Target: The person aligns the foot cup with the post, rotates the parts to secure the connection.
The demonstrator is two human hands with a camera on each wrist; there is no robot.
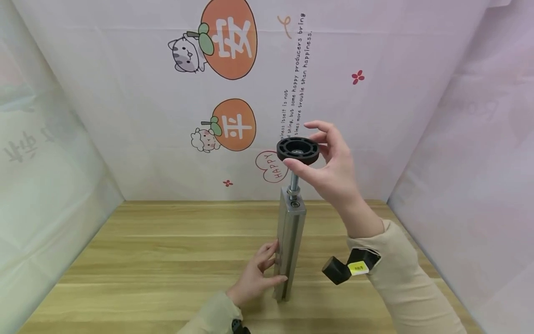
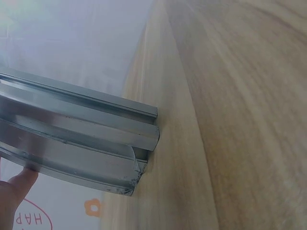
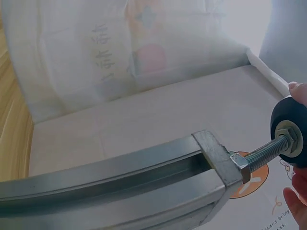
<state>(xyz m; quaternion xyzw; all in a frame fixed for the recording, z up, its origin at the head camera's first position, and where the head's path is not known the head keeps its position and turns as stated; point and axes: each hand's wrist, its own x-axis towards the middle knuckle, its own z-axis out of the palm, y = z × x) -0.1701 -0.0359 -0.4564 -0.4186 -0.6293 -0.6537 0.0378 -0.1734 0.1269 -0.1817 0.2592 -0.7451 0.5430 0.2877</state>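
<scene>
An aluminium profile (image 1: 289, 246) stands upright on the wooden table, its slotted sides showing in the left wrist view too. From the end plate (image 3: 218, 155) on its top rises a threaded rod (image 3: 268, 152) with a hex nut (image 3: 241, 166) close to the plate. A round black levelling foot (image 1: 298, 150) caps the rod. My right hand (image 1: 333, 171) pinches the foot's rim between thumb and fingers. Lower down, my left hand (image 1: 258, 273) grips the profile between thumb and fingers; in the left wrist view only part of that hand (image 2: 17, 191) shows.
The wood-grain table (image 1: 167, 260) lies beneath the profile. White printed cloth (image 1: 137, 116) hangs behind it, with more cloth walls at left and right. A black wrist camera (image 1: 338, 270) sits on the right sleeve.
</scene>
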